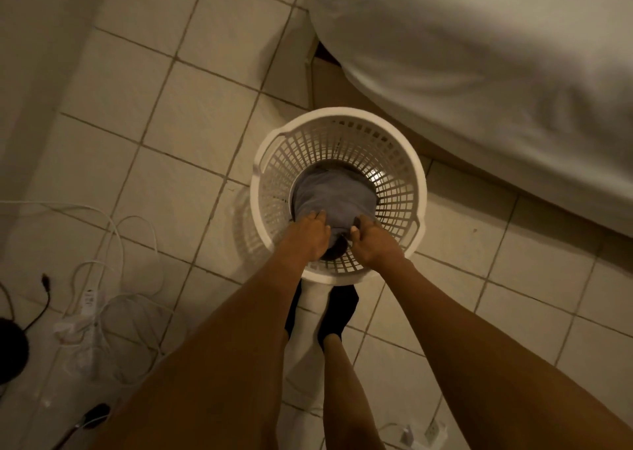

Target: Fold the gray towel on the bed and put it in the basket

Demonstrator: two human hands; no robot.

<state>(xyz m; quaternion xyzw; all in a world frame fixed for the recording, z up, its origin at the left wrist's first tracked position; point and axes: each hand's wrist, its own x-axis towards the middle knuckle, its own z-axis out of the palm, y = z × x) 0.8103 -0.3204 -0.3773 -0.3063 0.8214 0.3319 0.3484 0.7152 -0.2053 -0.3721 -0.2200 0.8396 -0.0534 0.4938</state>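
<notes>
A folded gray towel (334, 197) lies low inside the round white slatted basket (416, 175), which stands on the tiled floor beside the bed. Both my arms reach down into the basket from the near side. My left hand (310, 235) grips the towel's near left edge, fingers spread over the cloth. My right hand (371, 242) pinches the near right edge, thumb on top. The towel's nearest part is hidden under my hands.
The bed (496, 55) with a white sheet fills the upper right, its corner just behind the basket. White cables and a power strip (89, 300) sprawl on the floor at the left. My feet in dark socks (337, 316) stand just before the basket. Another plug (432, 427) lies at the bottom.
</notes>
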